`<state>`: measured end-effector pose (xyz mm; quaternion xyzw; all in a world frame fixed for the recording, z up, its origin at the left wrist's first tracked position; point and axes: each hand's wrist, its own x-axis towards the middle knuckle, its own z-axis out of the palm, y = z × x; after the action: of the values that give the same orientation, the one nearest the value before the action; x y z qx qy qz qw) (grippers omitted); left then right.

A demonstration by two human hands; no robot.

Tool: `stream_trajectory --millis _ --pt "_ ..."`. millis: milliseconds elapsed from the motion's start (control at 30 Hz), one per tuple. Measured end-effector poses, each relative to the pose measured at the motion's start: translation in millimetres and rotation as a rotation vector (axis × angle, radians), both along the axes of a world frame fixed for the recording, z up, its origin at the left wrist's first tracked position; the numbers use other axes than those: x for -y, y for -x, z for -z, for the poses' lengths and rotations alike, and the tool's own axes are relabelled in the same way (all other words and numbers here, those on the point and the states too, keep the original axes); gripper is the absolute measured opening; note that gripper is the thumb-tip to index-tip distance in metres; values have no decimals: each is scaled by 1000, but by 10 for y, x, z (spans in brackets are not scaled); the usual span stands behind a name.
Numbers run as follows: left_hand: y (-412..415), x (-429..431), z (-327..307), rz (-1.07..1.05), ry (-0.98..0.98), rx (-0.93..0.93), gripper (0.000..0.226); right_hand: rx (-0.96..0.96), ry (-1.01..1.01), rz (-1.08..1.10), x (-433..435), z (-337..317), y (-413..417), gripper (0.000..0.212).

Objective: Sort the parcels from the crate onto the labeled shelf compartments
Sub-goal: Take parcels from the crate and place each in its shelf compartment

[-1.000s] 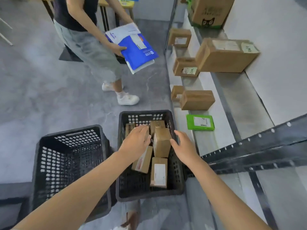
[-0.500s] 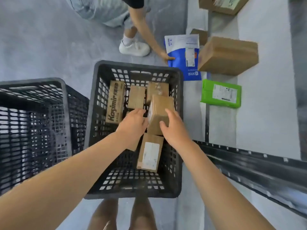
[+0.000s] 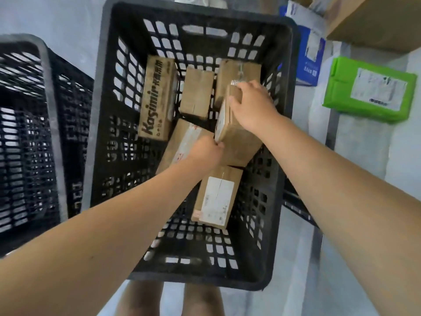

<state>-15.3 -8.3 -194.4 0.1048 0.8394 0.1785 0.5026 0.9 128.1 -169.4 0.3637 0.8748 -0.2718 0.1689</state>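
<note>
Gripping parcel (image 3: 239,142), fingers (image 3: 235,101) at both ends

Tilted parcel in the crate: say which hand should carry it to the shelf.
Right, probably. The right hand grips the upper end of the tilted parcel and is nearer the shelf; the left hand only pinches its lower corner.

The right grip (image 3: 252,106) has shifted from the side of the upright parcel (image 3: 239,142) to curl over its top end, and the left grip (image 3: 205,151) now pinches its lower left corner. The parcel has tipped inside the crate (image 3: 205,13). The other person's hand has left the blue mailer (image 3: 311,55).
</note>
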Motion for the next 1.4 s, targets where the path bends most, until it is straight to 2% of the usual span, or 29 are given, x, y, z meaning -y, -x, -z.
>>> stream_trajectory --millis 100,200,267,367,467,533,600,700,867,967,1100,1200,1400 --pt "-7 -83 -17 -193 51 117 30 44 38 8 -94 30 25 55" --pt "35 -66 -14 -663 49 338 24 65 17 -64 -89 -25 -22 52" --pt "-31 25 -29 -919 -12 529 27 110 34 -91 -12 -71 -91 53" --pt "-189 208 -69 -1182 -136 657 17 149 45 -53 160 -132 -205 64" --pt "-277 408 -87 -1344 -235 811 31 120 48 43 334 -192 -292 68" --pt "-297 538 -119 -1325 -248 866 40 95 118 110 459 -242 -370 64" --pt "-308 634 -143 -1267 -238 830 37 74 207 181 571 -318 -468 60" --pt "-262 736 -255 -1180 -232 782 34 96 336 218 710 -453 -674 69" --pt "41 936 -532 -1006 -309 713 39 -30 458 290 861 -793 -1050 85" --pt "205 970 -877 -925 -434 649 43 -174 426 346 940 -1077 -1065 84" --pt "371 951 -1587 -837 -607 553 35 -414 292 439 997 -1549 -875 71" --pt "486 984 -2225 -742 -719 422 36 -579 232 470 1028 -2111 -716 57" --pt "735 1083 -3637 -596 -917 172 32 -787 145 409 1069 -3439 -522 49"
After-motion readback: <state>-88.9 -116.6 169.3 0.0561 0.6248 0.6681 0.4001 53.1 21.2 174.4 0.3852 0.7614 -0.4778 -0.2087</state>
